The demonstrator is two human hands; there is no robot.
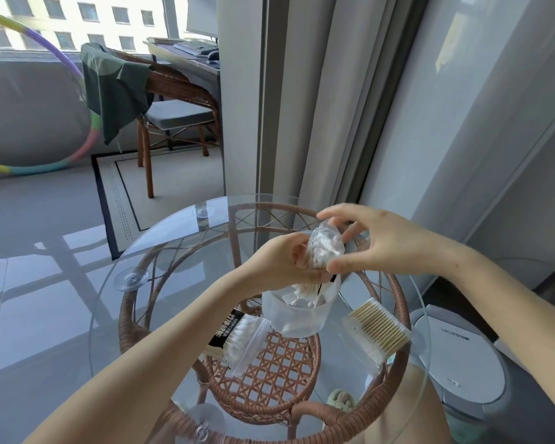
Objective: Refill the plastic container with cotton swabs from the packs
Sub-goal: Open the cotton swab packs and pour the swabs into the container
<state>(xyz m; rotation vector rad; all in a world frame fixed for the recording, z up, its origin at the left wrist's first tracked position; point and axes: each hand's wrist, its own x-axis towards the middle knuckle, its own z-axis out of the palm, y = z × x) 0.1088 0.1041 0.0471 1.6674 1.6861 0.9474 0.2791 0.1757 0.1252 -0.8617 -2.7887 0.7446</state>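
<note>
A clear pack of white cotton swabs (324, 248) is held tilted just above a round translucent plastic container (297, 318) on the glass table. My left hand (279, 261) grips the pack from the left and below. My right hand (382, 241) pinches its right side and top edge. Some swabs lie inside the container, and a few seem to hang from the pack's lower end. A second zip pack with a black label (241, 338) lies left of the container. A bundle of wooden-stick swabs (377, 328) lies to its right.
The round glass top (161, 283) rests on a wicker frame (394, 293) with a woven lower shelf. A white robot vacuum (462, 357) sits on the floor at right. A wicker chair (177, 100), a desk, curtains and a hula hoop stand behind.
</note>
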